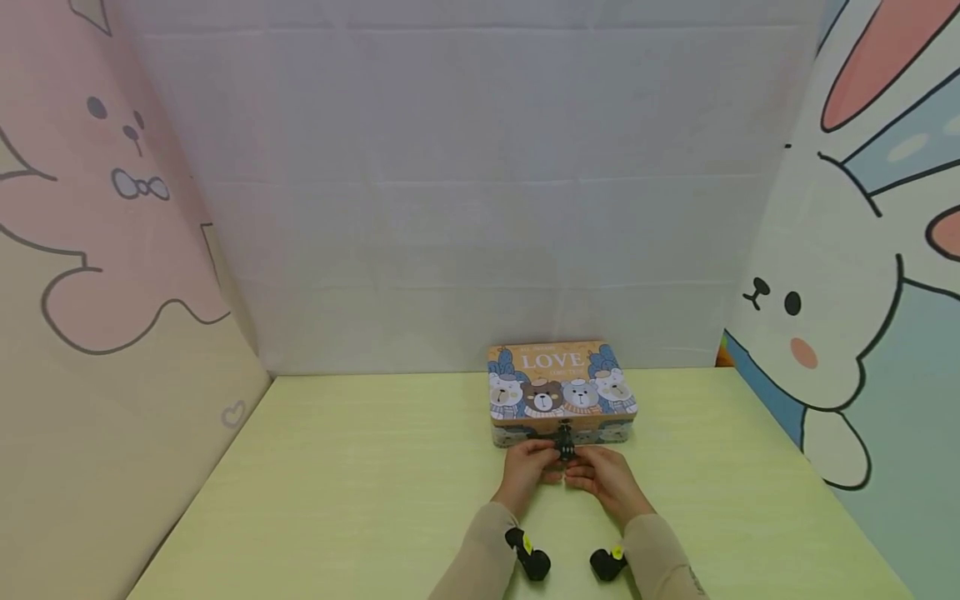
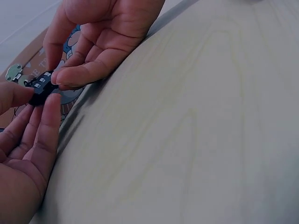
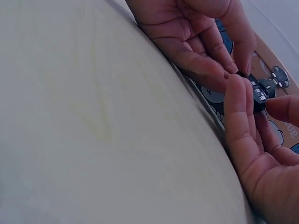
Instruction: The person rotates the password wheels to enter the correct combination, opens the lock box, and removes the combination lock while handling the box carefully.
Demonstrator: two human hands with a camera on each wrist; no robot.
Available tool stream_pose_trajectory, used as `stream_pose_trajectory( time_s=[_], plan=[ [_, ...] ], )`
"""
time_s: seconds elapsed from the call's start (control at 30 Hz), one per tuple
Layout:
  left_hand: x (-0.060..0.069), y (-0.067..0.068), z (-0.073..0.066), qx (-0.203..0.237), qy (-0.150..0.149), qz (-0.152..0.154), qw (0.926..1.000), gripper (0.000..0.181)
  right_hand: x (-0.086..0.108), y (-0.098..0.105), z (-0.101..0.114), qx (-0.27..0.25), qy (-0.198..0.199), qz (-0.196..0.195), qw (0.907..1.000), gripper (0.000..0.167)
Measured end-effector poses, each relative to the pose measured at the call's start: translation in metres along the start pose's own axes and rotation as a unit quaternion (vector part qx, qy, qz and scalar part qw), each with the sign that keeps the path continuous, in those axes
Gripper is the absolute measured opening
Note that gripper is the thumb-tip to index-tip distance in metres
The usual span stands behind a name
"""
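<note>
A small black combination padlock (image 1: 566,443) with several number dials sits at the front latch (image 3: 279,76) of a rectangular tin box (image 1: 555,387). The box lid carries bears and the word LOVE. My left hand (image 1: 525,471) pinches the padlock from its left side between thumb and fingers. From the other side, my right hand (image 1: 606,483) pinches it too. Up close in the left wrist view, the padlock (image 2: 42,87) shows its dials facing up between the fingertips of both hands. Whether its shackle is fastened I cannot tell.
The box stands on a pale yellow-green table (image 1: 360,475), near its back edge. Behind rises a white cloth backdrop (image 1: 480,192). Cartoon-printed panels (image 1: 840,333) flank the table at left and right. Black wrist devices (image 1: 534,562) are at both sleeves.
</note>
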State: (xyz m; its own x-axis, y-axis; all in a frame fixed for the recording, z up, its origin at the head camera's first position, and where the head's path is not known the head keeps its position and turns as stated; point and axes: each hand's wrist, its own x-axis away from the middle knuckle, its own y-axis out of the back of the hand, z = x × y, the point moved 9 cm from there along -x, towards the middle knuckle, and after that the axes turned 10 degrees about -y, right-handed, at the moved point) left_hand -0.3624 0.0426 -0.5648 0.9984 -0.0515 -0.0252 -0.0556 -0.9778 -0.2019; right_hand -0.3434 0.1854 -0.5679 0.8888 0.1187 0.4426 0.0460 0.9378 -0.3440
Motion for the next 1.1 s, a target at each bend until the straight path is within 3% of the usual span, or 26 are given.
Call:
stream_pose_trajectory(
  time_s=[0.23, 0.63, 1.1],
  plan=[
    [-0.003, -0.001, 0.002, -0.072, 0.002, -0.002, 0.9974, 0.021, 0.001, 0.001, 0.001, 0.012, 0.01, -0.009, 0.9998, 0.023],
    [-0.009, -0.005, 0.005, -0.119, 0.019, 0.036, 0.9921, 0.023, 0.0, 0.001, -0.001, 0.01, 0.013, -0.019, 0.9997, 0.021],
    [-0.013, -0.006, 0.004, -0.142, 0.004, 0.03, 0.9894, 0.014, 0.001, 0.002, 0.0, 0.021, 0.014, -0.016, 0.9995, 0.021]
  ],
)
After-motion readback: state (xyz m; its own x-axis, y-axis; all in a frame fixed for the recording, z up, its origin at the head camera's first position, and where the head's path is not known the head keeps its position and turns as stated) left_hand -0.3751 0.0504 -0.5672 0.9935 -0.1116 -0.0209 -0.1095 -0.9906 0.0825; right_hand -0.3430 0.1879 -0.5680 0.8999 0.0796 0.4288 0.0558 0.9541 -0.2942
